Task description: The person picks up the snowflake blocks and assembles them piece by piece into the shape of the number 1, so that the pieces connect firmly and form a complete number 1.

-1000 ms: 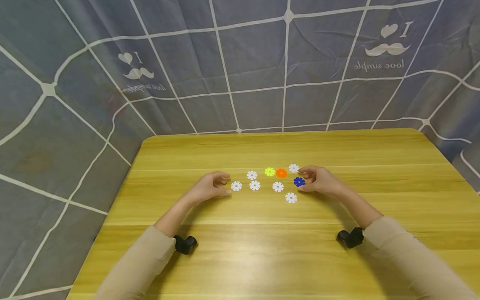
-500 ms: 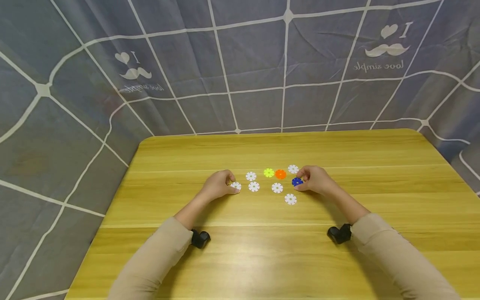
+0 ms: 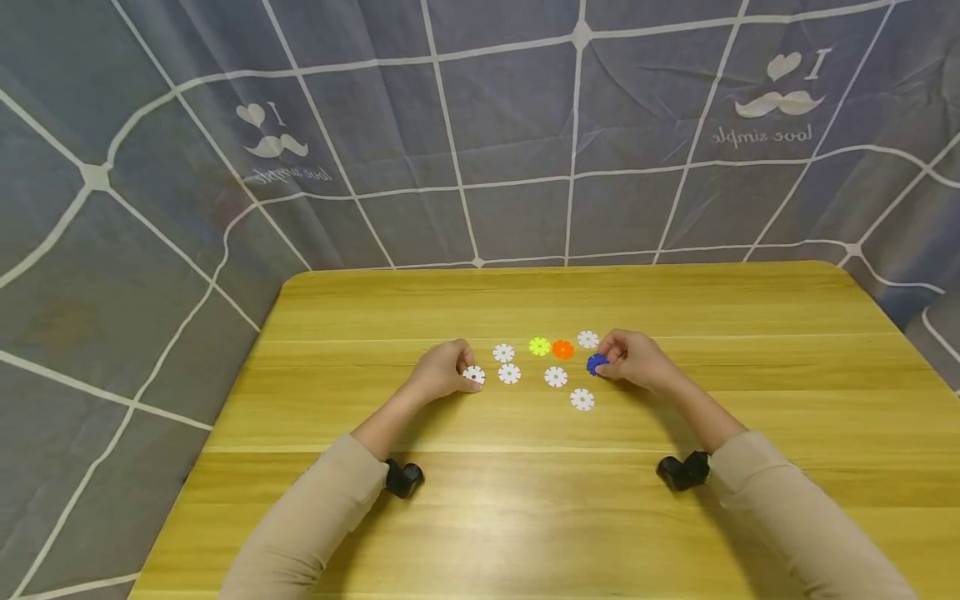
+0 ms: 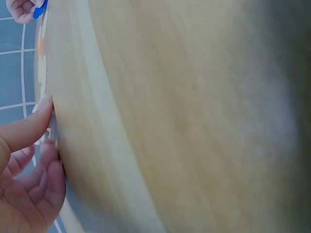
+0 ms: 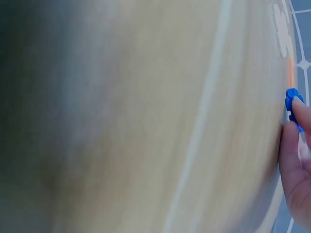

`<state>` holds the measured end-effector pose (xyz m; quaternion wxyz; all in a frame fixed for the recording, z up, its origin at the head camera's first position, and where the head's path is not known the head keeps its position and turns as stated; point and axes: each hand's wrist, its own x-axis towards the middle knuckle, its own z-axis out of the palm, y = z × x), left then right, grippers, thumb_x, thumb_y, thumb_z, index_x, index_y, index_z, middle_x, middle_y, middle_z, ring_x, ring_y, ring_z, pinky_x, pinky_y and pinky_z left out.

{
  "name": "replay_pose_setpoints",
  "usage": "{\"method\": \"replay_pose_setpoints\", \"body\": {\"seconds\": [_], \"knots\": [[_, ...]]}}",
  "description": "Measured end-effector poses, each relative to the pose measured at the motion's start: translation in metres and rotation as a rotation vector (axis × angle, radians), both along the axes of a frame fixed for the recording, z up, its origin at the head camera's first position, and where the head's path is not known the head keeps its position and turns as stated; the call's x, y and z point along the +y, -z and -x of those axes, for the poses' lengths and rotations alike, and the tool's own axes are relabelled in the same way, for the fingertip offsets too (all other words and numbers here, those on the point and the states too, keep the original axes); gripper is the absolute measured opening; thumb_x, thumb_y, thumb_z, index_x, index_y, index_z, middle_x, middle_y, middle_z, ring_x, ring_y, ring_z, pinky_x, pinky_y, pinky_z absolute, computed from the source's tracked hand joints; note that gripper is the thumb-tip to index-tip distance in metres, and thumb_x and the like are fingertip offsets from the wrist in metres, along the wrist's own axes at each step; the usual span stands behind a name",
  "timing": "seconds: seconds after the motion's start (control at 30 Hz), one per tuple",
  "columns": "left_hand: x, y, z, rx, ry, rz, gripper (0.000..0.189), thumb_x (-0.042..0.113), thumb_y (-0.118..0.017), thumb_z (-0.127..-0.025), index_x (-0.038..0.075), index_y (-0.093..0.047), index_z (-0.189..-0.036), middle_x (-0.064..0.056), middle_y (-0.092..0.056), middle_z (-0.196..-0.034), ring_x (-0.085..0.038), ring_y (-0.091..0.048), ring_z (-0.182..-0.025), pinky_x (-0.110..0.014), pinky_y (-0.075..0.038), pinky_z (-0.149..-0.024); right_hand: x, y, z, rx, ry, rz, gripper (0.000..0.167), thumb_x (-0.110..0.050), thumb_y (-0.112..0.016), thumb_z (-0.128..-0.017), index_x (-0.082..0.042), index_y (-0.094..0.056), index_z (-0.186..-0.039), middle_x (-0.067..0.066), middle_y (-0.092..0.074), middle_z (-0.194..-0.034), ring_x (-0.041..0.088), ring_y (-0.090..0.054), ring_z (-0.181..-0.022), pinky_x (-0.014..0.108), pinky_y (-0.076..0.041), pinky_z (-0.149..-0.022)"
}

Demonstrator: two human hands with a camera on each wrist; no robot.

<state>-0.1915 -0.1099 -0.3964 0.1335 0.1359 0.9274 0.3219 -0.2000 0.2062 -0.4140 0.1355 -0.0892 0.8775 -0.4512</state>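
Note:
My left hand pinches a white notched plastic disc between thumb and fingers at the left end of a loose group of discs. At the group's right side, my right hand grips a blue notched disc, which is tipped up from flat. The same blue disc shows between thumb and finger in the right wrist view. Most of the white disc is hidden behind the thumb in the left wrist view. A white disc lies just beyond the right fingertips.
Between the hands lie a lime disc, an orange disc and several white discs, flat on the wooden table. Black wrist cameras sit under both sleeves. A grey gridded curtain hangs along the far and left table edges.
My left hand has moved right to the leftmost white disc and taken hold of it. The right fingers have closed on the blue disc and tilted it. The other discs stay put.

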Motion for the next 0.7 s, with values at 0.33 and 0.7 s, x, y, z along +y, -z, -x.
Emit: {"method": "replay_pose_setpoints", "body": {"seconds": [0.33, 0.7], "knots": [[-0.003, -0.003, -0.011, -0.014, 0.129, -0.11, 0.019, -0.001, -0.069, -0.081, 0.005, -0.055, -0.091, -0.002, -0.046, -0.07, -0.014, -0.041, -0.065, -0.024, -0.034, -0.058, -0.005, -0.007, -0.006, -0.138, -0.035, 0.173, 0.026, 0.005, -0.06, -0.087, 0.015, -0.051, -0.109, 0.008, -0.054, -0.074, 0.015, -0.056, -0.062, 0.023, -0.052, -0.058], [0.011, -0.002, -0.022, -0.12, 0.102, -0.28, 0.013, -0.008, -0.062, -0.083, -0.004, -0.062, -0.096, -0.007, -0.057, -0.079, -0.014, -0.05, -0.071, -0.022, -0.042, -0.061, -0.021, -0.015, -0.021, -0.114, -0.089, 0.244, 0.024, 0.005, -0.06, -0.087, 0.014, -0.05, -0.107, 0.011, -0.057, -0.075, 0.019, -0.057, -0.06, 0.026, -0.054, -0.058]]}}
